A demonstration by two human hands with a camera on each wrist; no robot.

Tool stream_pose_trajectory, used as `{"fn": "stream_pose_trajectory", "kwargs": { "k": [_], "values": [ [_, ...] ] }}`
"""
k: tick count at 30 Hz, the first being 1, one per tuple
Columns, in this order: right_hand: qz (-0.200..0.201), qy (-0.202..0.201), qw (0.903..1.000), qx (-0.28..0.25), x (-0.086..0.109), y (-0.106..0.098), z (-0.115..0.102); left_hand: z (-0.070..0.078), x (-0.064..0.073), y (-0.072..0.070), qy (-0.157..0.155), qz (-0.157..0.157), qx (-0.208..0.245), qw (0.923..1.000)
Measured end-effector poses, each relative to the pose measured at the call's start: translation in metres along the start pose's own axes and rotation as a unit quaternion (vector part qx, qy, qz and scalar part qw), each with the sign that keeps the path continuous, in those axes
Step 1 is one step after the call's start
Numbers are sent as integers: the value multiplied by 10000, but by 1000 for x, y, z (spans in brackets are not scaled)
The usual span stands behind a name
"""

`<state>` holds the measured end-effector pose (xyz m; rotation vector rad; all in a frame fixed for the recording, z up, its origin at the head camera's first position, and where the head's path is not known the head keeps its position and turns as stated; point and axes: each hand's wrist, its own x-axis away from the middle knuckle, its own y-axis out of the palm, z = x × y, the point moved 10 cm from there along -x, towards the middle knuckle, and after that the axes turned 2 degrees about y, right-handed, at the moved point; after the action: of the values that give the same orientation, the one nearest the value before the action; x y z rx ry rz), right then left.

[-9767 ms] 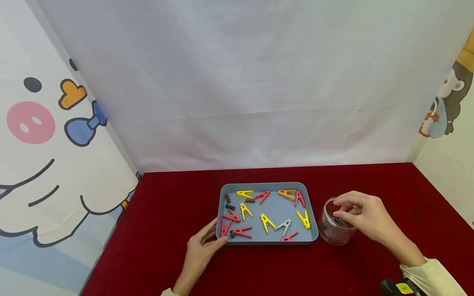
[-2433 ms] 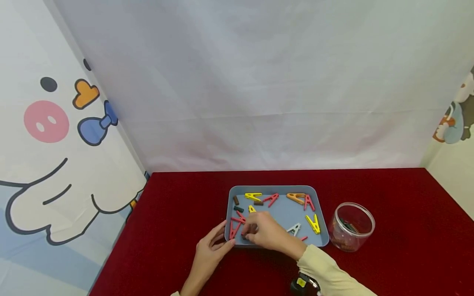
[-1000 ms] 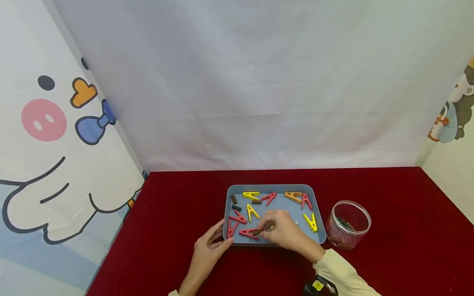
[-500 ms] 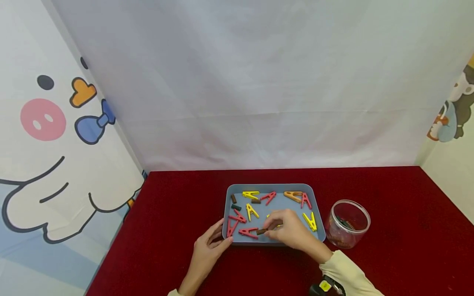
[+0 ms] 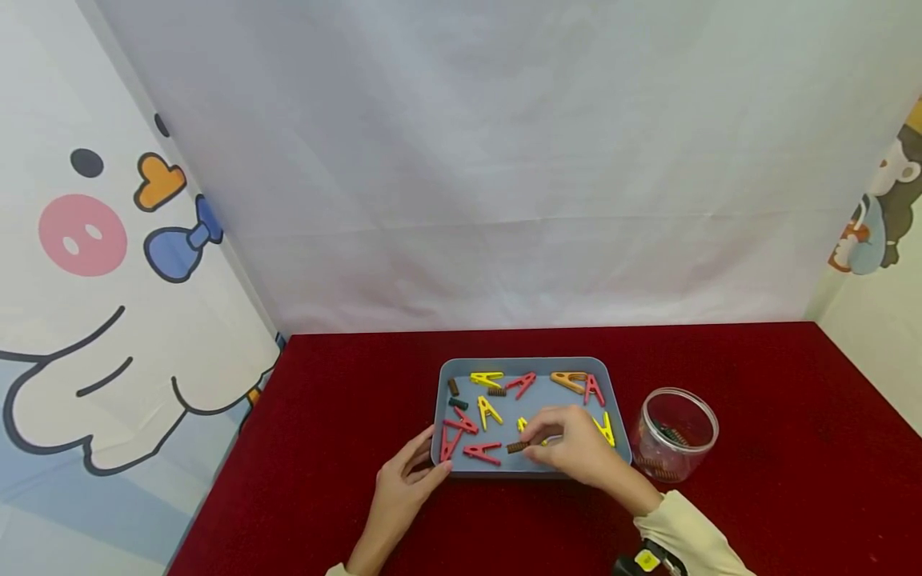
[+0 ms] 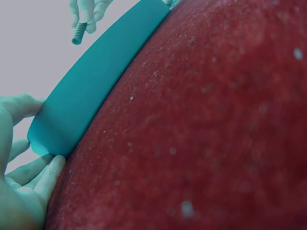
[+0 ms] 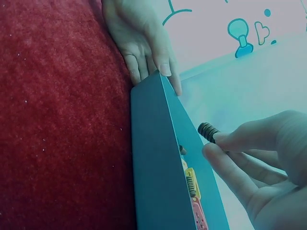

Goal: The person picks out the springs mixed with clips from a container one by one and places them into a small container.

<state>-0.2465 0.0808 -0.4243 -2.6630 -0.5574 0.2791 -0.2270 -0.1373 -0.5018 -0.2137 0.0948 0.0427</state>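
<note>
My right hand (image 5: 572,442) pinches a brown coil spring (image 5: 516,447) between thumb and fingertips, over the front part of the grey-blue tray (image 5: 533,475). In the right wrist view the spring (image 7: 208,132) sticks out past the fingertips, above the tray's rim. My left hand (image 5: 403,480) grips the tray's front left corner, thumb at the front and fingers along the left side. Left of the spring lies a red clip (image 5: 481,453). A yellow clip (image 5: 522,425) and other clips beneath the right hand are partly hidden.
More clips lie in the tray, among them an orange clip (image 5: 569,382) and a yellow clip (image 5: 488,410). Loose springs, including a dark green spring (image 5: 458,403), lie at its left. A clear open jar (image 5: 673,456) with several springs stands right of the tray on red cloth (image 5: 792,448).
Earlier my right hand was at the jar, then reached into the tray's front left. Now it has lifted a spring from beside the red clip and moved right. My left hand keeps its hold.
</note>
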Motion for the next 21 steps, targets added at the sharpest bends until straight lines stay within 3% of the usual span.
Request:
{"fn": "stream_pose_trajectory", "kwargs": {
  "k": [8,21],
  "values": [
    [81,131,9997,-187,10,-8,-24,0,0,0,-31,3,-19,10000],
    [64,183,9987,-472,15,-18,-31,-2,-1,1,-52,-12,30,10000]
  ]
}}
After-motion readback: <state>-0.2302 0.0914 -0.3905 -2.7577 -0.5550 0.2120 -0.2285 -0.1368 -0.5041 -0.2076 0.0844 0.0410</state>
